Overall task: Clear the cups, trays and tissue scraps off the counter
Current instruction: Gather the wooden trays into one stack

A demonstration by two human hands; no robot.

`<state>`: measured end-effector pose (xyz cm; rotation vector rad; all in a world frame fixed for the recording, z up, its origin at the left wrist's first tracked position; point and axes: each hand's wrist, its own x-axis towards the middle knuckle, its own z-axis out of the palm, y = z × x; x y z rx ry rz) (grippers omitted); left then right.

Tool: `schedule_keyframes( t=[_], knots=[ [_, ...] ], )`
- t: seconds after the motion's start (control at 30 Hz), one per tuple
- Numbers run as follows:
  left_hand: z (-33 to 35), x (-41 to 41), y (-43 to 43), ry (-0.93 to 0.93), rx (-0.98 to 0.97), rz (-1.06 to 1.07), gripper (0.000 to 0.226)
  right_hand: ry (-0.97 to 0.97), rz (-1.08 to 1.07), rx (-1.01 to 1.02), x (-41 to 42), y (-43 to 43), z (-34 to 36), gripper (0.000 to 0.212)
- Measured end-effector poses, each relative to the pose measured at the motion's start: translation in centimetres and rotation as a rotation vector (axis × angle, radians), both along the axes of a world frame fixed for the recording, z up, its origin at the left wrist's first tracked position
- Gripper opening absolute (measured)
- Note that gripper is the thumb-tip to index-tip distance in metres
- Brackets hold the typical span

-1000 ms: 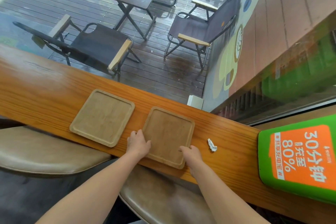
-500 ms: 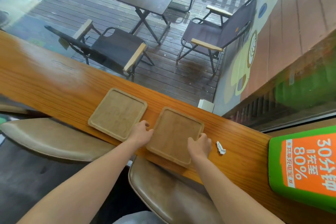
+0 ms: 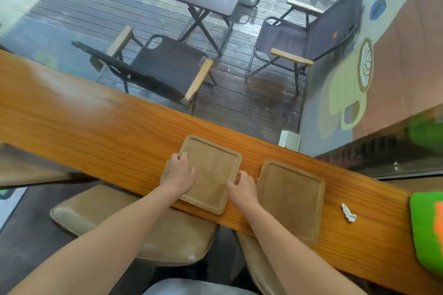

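Note:
Two square wooden trays lie side by side on the long wooden counter. My left hand curls over the left edge of the left tray. My right hand holds that tray's right edge, in the gap beside the right tray. The right tray lies untouched, its near edge reaching the counter's front. A crumpled white tissue scrap rests on the counter to the right of it. No cup is in view.
A green box with an orange label stands on the counter at the far right. Padded stools sit under the counter's near side. Beyond the glass are folding chairs and a dark table on a wet deck.
Both hands have left the right tray and moved onto the left tray's edges. The camera has swung left, so the trays now appear further right.

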<state>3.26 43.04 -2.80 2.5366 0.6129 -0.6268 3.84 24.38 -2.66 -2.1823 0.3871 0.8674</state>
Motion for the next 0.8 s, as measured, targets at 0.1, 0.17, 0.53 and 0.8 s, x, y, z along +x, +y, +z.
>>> schedule_keyframes(
  t=[0.1,0.17,0.53,0.8],
  knots=[
    [-0.5,-0.2,2.8,0.045,0.013,0.002,0.04,0.057,-0.051,-0.025,-0.4,2.2,-0.4,0.053],
    [-0.8,0.0,4.0,0.066,0.014,-0.014,0.04,0.077,-0.092,-0.051,-0.6,2.9,-0.7,0.053],
    [-2.5,0.8,5.5,0.137,-0.026,-0.017,0.051,0.174,-0.115,-0.162,-1.1,4.4,-2.3,0.082],
    [-2.7,0.9,4.3,0.139,-0.04,0.069,0.054,0.213,-0.174,-0.144,-1.2,5.3,-3.1,0.09]
  ],
)
